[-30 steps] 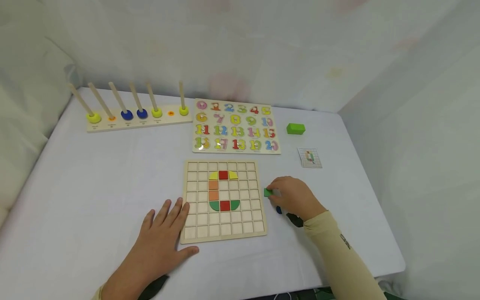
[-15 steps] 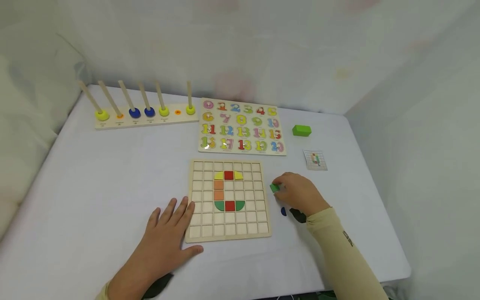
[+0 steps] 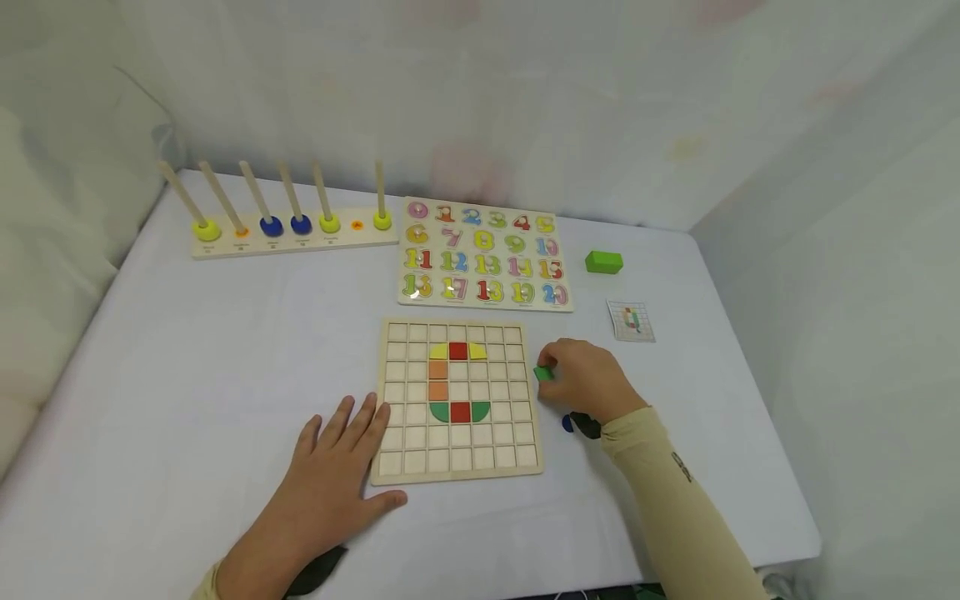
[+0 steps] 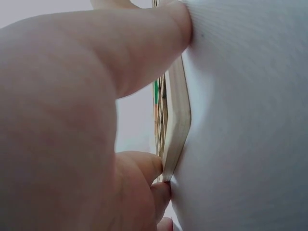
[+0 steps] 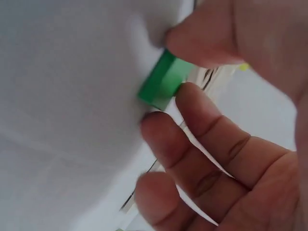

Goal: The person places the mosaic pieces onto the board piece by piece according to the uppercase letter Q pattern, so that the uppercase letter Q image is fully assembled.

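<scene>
A wooden grid board (image 3: 457, 402) lies on the white table, with yellow, red, orange and green tiles set in its cells. My left hand (image 3: 330, 467) rests flat on the table with straight fingers against the board's lower left corner (image 4: 175, 139). My right hand (image 3: 581, 379) is just right of the board and pinches a small green tile (image 3: 543, 373) between thumb and fingers (image 5: 192, 103); the green tile (image 5: 161, 82) sits close above the cloth. A small blue piece (image 3: 567, 423) lies on the table under my right wrist.
A number puzzle board (image 3: 483, 254) lies behind the grid board. At the far left stands a peg rack with coloured rings (image 3: 288, 223). A green block (image 3: 603, 262) and a small pattern card (image 3: 633, 321) lie at the right. Fabric walls enclose the table.
My right hand has lifted the green tile a little and carried it left, toward the board's right edge. The left hand has stayed on the board's corner.
</scene>
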`<state>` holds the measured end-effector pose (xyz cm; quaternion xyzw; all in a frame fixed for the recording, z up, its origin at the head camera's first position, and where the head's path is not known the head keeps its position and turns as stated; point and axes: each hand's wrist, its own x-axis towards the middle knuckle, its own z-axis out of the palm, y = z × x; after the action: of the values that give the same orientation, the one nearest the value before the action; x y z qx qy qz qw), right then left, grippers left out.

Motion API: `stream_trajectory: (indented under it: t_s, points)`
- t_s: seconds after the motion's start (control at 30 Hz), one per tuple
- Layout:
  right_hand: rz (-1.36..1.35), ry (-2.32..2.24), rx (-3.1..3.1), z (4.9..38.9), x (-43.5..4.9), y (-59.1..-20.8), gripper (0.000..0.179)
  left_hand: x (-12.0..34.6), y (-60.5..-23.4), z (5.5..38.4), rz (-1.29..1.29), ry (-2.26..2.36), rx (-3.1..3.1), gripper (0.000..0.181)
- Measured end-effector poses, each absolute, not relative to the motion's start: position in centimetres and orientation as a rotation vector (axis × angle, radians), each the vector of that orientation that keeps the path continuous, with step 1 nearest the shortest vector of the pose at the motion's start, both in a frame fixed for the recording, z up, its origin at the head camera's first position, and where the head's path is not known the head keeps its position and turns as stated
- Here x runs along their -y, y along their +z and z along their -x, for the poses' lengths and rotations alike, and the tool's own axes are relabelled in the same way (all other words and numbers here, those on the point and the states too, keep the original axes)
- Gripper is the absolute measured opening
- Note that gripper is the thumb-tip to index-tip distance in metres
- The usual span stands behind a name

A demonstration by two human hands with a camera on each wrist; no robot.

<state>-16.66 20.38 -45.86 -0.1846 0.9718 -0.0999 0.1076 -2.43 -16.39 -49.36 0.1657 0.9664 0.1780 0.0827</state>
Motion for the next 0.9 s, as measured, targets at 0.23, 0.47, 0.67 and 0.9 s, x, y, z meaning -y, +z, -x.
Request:
stream_trajectory:
  t_s: [0.23, 0.47, 0.67, 0.9]
  points:
    - [0.541, -0.253, -2.878, 16.77, -20.02, -45.73, 0.025, 16.38, -49.36, 2.41, -0.498, 0.520, -2.900, 0.117]
    - [0.522, -0.218, -2.895, 16.60, -20.16, -45.58, 0.020, 16.39, -49.47, 2.32, -0.504, 0.528, -2.904, 0.117]
    - [0.537, -0.260, -2.895, 16.44, -20.12, -45.46, 0.021, 16.43, -49.47, 2.21, -0.499, 0.523, -2.901, 0.117]
    - [0.625, -0.257, -2.897, 16.43, -20.20, -45.31, 0.022, 16.35, -49.36, 2.29, -0.503, 0.521, -2.897, 0.117]
